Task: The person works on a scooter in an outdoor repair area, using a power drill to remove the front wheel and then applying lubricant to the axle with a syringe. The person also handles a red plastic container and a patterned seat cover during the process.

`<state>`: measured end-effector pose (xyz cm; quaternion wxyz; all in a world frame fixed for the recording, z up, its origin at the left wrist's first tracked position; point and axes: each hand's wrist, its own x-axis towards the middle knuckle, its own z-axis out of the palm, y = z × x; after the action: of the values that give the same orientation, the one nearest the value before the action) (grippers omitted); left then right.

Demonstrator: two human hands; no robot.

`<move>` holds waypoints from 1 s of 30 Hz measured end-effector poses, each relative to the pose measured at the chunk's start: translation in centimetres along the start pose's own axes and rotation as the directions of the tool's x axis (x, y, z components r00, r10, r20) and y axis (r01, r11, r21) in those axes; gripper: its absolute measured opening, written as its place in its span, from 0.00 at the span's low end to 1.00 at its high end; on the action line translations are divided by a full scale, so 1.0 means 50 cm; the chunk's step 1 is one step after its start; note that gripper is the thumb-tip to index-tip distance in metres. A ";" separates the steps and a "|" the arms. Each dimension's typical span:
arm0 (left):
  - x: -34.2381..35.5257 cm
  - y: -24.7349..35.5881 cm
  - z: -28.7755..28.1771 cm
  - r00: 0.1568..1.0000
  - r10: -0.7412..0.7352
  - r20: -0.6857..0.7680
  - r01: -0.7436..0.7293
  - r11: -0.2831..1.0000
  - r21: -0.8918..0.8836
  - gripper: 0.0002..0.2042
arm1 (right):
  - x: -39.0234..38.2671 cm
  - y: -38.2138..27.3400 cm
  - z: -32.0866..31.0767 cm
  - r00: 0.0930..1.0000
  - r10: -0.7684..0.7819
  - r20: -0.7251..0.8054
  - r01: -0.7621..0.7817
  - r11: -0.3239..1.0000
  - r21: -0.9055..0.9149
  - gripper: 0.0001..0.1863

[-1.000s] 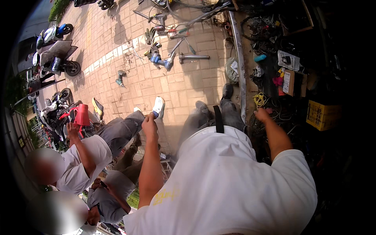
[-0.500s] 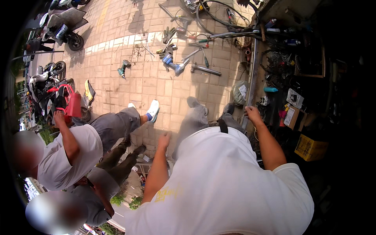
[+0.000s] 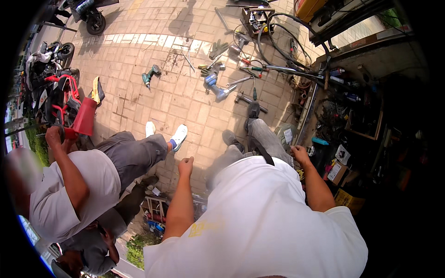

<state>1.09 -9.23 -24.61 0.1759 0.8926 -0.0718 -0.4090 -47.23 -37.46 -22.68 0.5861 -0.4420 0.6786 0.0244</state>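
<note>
My left hand (image 3: pixel 185 164) hangs beside my leg, fingers curled in; what it holds, if anything, is hidden. My right hand (image 3: pixel 299 153) is by my right leg near a plastic bag (image 3: pixel 288 135), also curled, its contents not clear. On the paving (image 3: pixel 130 111) ahead of my feet lie a green drill (image 3: pixel 150 75), a blue power tool (image 3: pixel 218 90), gloves (image 3: pixel 218 50), wrenches (image 3: pixel 237 81), a screwdriver (image 3: pixel 254 88) and a hammer-like tool (image 3: pixel 250 101).
Two other people (image 3: pixel 74 185) are at my left. Motorcycles (image 3: pixel 60 92) stand behind them. Hoses (image 3: pixel 278 41) cross near a tool crate (image 3: pixel 257 18). A cluttered dark work area (image 3: pixel 352 139) with boxes and a metal edge (image 3: pixel 309 111) runs along my right.
The view has swung, bringing more hoses and the crate in. My right foot has stepped forward; my left hand has moved downward. The nearer person's arm has shifted toward the red motorcycle parts.
</note>
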 end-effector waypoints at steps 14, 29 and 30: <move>0.209 0.277 -0.075 0.975 -0.210 0.075 0.221 0.862 -0.456 0.13 | 0.347 -0.420 0.065 0.989 0.067 0.135 -0.019 0.944 -0.328 0.20; 0.437 0.692 -0.209 0.970 -0.196 0.140 0.239 0.862 -0.448 0.13 | 0.693 -1.119 0.097 0.975 -0.137 0.174 0.150 0.987 -0.065 0.14; 0.456 0.686 -0.216 0.965 -0.213 0.152 0.260 0.851 -0.457 0.13 | 0.688 -1.131 0.112 0.977 -0.140 0.163 0.152 0.986 -0.064 0.14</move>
<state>24.73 -44.49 -21.36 0.3330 0.8039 0.1323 -0.4747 -4.69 -88.43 -25.13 0.6211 -0.5091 0.5943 0.0420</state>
